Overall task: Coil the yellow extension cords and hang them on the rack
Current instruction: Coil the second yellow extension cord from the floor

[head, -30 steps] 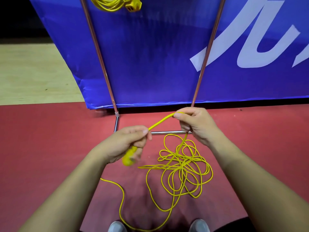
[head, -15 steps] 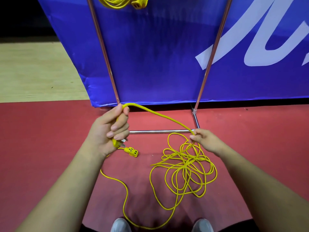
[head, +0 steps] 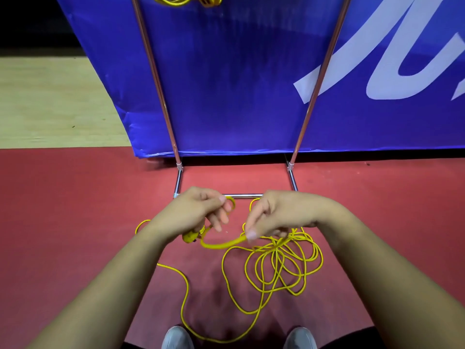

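Yellow cord (head: 219, 246): one in work. It is mostly a loose tangle on the red floor (head: 75, 210), just in front of the rack's base bar and below the right hand. One strand trails back to between the shoes (head: 176, 337).
Left hand (head: 198, 212): fingers curled round a small loop of the cord, with the thumb and forefinger tips close at the top of the loop. The plug end (head: 190, 238) hangs just under the palm.
Right hand (head: 274, 215): thumb and forefinger pinch the cord. The other fingers are loosely bent, and I cannot tell whether they touch it.
Span between hands: short, sagging in a U.
Second cord (head: 176, 1): one, coiled, at the top edge between the rack uprights. Its socket block (head: 208, 0) is beside it, and its hanging point is cut off.
Rack (head: 156, 79): two copper-coloured uprights, and a chrome base bar on the floor.
Blue banner (head: 226, 84): directly behind the rack.
Counts: cords 2, hands 2, uprights 2, shoes 2 (grey toes only).
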The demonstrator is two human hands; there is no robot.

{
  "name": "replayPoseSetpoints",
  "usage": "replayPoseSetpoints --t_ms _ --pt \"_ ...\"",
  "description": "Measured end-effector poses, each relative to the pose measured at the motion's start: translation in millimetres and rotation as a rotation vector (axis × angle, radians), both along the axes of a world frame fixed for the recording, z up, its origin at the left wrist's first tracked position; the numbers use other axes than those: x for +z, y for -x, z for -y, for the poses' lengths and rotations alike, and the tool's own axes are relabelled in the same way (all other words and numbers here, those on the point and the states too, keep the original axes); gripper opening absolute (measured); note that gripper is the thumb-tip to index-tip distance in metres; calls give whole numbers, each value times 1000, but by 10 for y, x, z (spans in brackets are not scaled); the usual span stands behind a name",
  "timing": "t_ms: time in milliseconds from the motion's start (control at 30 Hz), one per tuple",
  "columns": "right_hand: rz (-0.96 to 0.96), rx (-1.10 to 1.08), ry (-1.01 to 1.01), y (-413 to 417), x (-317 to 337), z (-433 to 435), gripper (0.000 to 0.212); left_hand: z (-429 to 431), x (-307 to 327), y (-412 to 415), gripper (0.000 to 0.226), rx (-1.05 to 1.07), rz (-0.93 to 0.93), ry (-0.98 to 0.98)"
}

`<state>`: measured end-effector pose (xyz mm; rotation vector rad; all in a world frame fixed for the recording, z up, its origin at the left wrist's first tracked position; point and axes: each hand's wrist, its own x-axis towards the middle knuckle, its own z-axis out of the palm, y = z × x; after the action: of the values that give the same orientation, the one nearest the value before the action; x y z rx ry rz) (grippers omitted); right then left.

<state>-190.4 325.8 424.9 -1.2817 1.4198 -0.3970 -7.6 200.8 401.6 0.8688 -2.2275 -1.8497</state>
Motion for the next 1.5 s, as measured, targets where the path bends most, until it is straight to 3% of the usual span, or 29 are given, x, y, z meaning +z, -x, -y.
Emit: replayPoseSetpoints --t_ms 133,200,367,500,633,767,900,1033,1200,1333,1400,1500 --pt "187 -441 346 35 -57 86 10 -124 8 32 26 -98 -105 -203" --pt "216 -520 424 66 -142 94 12 -92 -7 32 27 -53 -206 -337" --pt "170 -491 380 256 -433 -16 10 13 34 12 22 155 -334 -467" --pt "198 -573 313 398 -605 -79 17 32 24 -28 26 67 -170 -518" --pt "-137 -516 472 375 -436 -5 16 0 43 -27 28 54 -44 -546" --pt "-220 -316 552 49 -210 63 10 -68 -18 5 26 23 13 -477" --pt "-188 -269 585 -248 -138 100 29 -108 -45 8 19 13 -36 -482" --pt "-22 -312 478 -41 -262 108 25 -63 15 -9 18 16 -135 -558" --pt "-155 -225 200 466 -1036 -33 24 82 57 -69 19 120 -274 -716" --pt "37 -529 166 567 -1403 -136 17 103 83 -144 19 105 -103 -535" --pt "106 -697 278 524 -1303 -59 15 83 65 -153 17 81 -25 -461" --pt "153 -832 386 443 -905 80 14 111 65 -137 23 139 -47 -472"
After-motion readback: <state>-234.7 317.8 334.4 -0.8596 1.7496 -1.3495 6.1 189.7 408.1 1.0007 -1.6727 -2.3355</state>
